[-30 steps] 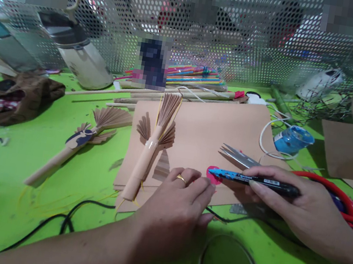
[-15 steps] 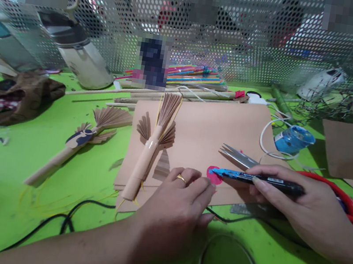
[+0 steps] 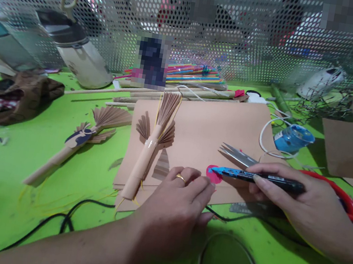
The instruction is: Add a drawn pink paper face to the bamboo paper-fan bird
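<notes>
My right hand (image 3: 290,194) is closed around a black marker (image 3: 275,182) whose front end is smeared with blue paint. The marker's tip rests on a small pink paper circle (image 3: 215,178). My left hand (image 3: 183,195), with a ring on one finger, has its fingers curled and pinches the circle's near edge. Beneath lie sheets of brown kraft paper (image 3: 211,124). Scissors (image 3: 236,155) lie on the paper, their red handles partly behind my right hand. A brown paper tube bird (image 3: 141,162) with pleated wings and tail lies left of my left hand.
A second paper bird (image 3: 70,144) with dark markings lies further left. A jar of blue paint (image 3: 292,139) tilts at the right. At the back stand a bottle (image 3: 81,59) and a perforated metal screen (image 3: 244,40). A black cable (image 3: 84,203) crosses the green table.
Both hands stay nearly still, the marker tip still on the pink circle. The whole view shifts very slightly.
</notes>
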`<state>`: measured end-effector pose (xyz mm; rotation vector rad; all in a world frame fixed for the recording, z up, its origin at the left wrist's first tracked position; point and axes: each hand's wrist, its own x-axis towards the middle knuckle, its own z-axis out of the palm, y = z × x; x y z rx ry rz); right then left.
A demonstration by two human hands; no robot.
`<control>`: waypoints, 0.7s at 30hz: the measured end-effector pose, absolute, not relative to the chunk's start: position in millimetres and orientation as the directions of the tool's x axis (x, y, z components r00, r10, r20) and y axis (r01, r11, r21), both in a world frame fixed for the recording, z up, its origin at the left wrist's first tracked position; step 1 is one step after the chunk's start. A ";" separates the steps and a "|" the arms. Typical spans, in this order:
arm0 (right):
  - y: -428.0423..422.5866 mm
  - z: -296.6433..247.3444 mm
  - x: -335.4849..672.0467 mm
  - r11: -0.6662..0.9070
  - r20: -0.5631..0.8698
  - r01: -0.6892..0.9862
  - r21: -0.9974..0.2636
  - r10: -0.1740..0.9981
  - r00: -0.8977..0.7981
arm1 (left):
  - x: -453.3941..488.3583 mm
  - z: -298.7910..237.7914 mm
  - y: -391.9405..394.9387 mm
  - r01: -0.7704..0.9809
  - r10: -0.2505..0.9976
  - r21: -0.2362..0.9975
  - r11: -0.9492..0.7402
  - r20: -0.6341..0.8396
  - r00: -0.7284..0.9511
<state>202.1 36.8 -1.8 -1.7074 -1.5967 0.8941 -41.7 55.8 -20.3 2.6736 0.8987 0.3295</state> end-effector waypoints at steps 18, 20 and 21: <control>36.0 0.7 202.0 -0.050 -0.059 0.592 -0.805 0.998 0.005 | -41.6 -20.5 55.2 0.548 0.618 0.351 -0.759 0.128 0.775; 35.6 1.1 202.3 -0.047 -0.062 0.597 -0.801 0.998 -0.005 | -41.5 -20.4 55.3 0.545 0.615 0.352 -0.761 0.124 0.779; 35.4 1.3 202.4 -0.046 -0.063 0.592 -0.805 0.998 -0.007 | -41.4 -20.3 55.3 0.544 0.613 0.352 -0.762 0.123 0.780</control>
